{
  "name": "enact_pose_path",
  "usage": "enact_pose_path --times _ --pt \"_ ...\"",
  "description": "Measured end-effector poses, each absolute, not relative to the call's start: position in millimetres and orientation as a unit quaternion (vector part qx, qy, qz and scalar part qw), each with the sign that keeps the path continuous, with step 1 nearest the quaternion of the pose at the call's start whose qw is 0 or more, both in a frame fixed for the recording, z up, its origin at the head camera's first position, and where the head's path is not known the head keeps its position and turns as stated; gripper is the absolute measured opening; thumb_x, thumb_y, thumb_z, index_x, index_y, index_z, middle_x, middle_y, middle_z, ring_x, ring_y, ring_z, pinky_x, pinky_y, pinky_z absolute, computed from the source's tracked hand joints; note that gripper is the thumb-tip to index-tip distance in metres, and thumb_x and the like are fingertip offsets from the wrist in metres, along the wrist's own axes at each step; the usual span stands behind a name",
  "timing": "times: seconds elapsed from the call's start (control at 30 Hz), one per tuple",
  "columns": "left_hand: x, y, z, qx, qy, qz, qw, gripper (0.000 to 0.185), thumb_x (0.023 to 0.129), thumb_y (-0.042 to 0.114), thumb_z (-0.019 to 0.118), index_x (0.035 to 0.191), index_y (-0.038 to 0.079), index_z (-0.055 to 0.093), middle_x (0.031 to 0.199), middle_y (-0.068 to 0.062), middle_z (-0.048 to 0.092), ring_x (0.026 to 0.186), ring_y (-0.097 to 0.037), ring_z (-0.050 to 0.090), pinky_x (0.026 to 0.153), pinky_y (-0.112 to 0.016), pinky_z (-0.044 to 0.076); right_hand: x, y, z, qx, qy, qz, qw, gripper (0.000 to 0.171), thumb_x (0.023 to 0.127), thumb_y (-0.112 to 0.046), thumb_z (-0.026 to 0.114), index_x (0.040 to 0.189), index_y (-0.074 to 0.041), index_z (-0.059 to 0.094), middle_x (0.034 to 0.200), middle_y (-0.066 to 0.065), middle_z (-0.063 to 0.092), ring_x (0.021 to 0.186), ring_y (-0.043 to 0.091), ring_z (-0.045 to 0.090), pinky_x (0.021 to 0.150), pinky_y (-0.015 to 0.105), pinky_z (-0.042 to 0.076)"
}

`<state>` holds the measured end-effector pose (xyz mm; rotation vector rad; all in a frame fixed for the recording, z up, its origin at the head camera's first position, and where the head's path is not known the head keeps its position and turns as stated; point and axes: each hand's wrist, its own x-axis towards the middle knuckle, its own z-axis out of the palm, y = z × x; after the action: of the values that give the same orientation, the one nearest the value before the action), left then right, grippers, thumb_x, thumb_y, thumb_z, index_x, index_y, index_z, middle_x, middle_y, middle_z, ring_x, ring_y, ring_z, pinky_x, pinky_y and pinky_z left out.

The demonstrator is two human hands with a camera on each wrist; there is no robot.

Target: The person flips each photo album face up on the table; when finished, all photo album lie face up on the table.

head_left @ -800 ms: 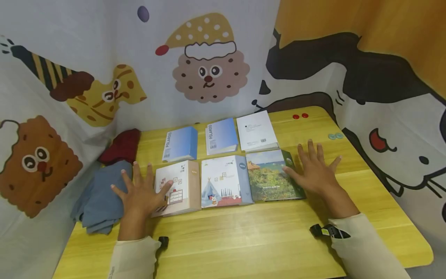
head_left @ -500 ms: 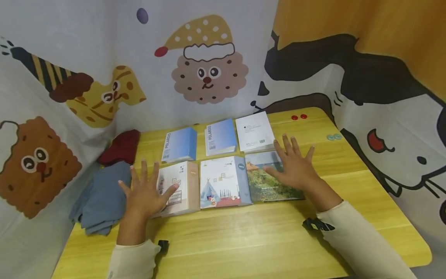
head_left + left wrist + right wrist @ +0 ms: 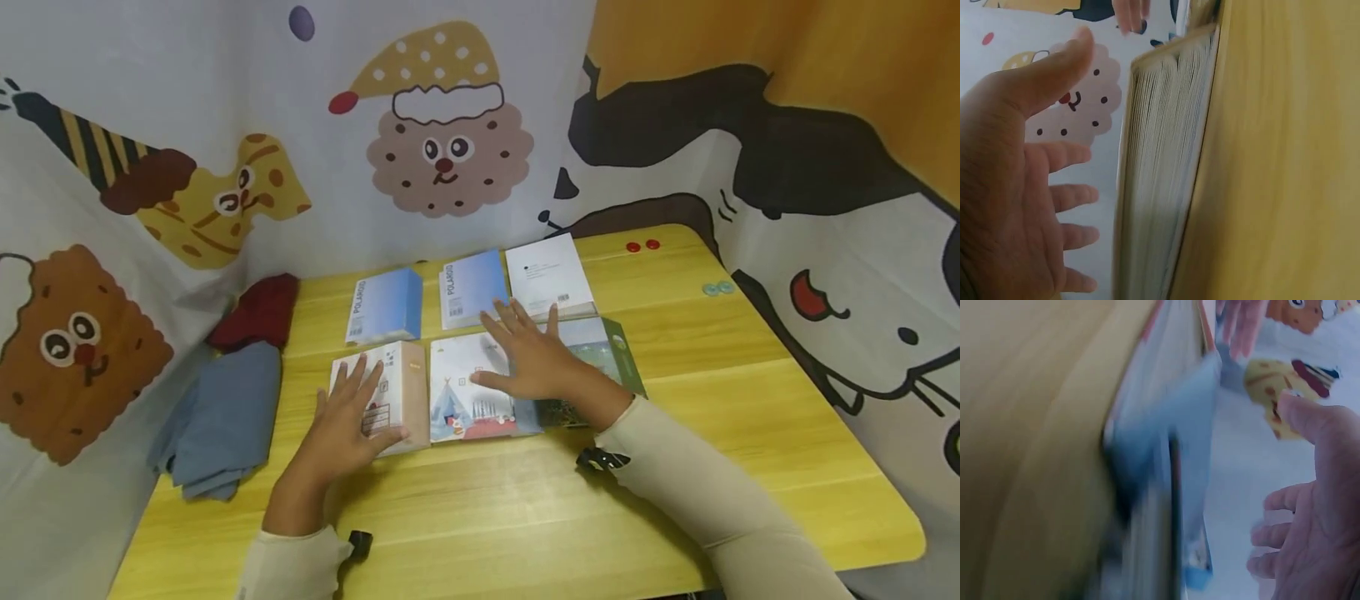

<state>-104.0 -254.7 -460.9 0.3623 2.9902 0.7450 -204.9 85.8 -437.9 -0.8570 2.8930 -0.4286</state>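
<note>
Six photo albums lie in two rows on the yellow table (image 3: 720,392). My left hand (image 3: 360,396) lies with straight fingers on the front-left beige album (image 3: 401,379), thumb at its near edge. In the left wrist view the left hand (image 3: 1054,162) is spread beside that album's page edges (image 3: 1160,175). My right hand (image 3: 517,354) is spread flat over the front-middle tent album (image 3: 457,404) and the edge of the green landscape album (image 3: 611,346); whether it touches them I cannot tell. The right wrist view is blurred and shows the right hand (image 3: 1300,519) open beside a blue album (image 3: 1194,450).
Behind lie two blue Polaroid albums (image 3: 386,304) (image 3: 468,287) and a white one (image 3: 547,271). A blue cloth (image 3: 225,417) and a dark red cloth (image 3: 258,310) sit at the left. Two red dots (image 3: 642,246) and pale blue buttons (image 3: 718,288) lie far right. Cartoon curtains enclose the table.
My right hand has swept left from the table beside the landscape album to above the tent album. My left hand has shifted right onto the beige album.
</note>
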Motion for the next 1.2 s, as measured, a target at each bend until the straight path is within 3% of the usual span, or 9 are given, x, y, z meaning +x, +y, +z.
enact_pose_path --times 0.3,0.63,0.9,1.2 --pt "-105 -254 -473 0.152 0.956 0.25 0.025 0.102 0.089 0.055 0.087 0.169 0.012 0.042 0.183 -0.018 0.022 0.168 -0.055 0.014 0.124 -0.088 0.011 -198 39 -448 -0.33 0.922 -0.168 0.115 0.1 0.102 -0.074 0.057 0.177 -0.02 0.019 0.185 0.015 0.013 0.172 0.044 0.008 0.122 0.091 -0.004" --pt "-106 -257 -473 0.168 0.952 0.257 0.008 0.101 0.086 0.047 0.092 0.167 0.01 0.046 0.18 -0.022 0.028 0.166 -0.056 0.018 0.123 -0.089 0.014 -206 -4 -447 -0.331 0.916 -0.147 0.175 0.099 0.101 -0.068 0.064 0.177 -0.024 0.019 0.185 0.013 0.012 0.173 0.04 0.002 0.124 0.087 -0.008" --pt "-106 -257 -474 0.175 0.95 0.259 0.021 0.104 0.084 0.051 0.093 0.168 0.012 0.045 0.18 -0.021 0.027 0.166 -0.057 0.017 0.125 -0.086 0.015 -211 -19 -455 -0.32 0.917 -0.137 0.192 0.098 0.101 -0.067 0.068 0.177 -0.029 0.018 0.185 0.01 0.012 0.173 0.039 0.003 0.127 0.084 -0.009" --pt "-105 -254 -472 0.188 0.952 0.239 0.029 0.113 0.079 0.056 0.095 0.169 0.012 0.042 0.179 -0.023 0.03 0.164 -0.059 0.021 0.127 -0.083 0.017 -226 -25 -456 -0.328 0.914 -0.125 0.202 0.105 0.096 -0.067 0.074 0.177 -0.026 0.02 0.185 0.01 0.016 0.172 0.042 0.005 0.128 0.083 -0.006"
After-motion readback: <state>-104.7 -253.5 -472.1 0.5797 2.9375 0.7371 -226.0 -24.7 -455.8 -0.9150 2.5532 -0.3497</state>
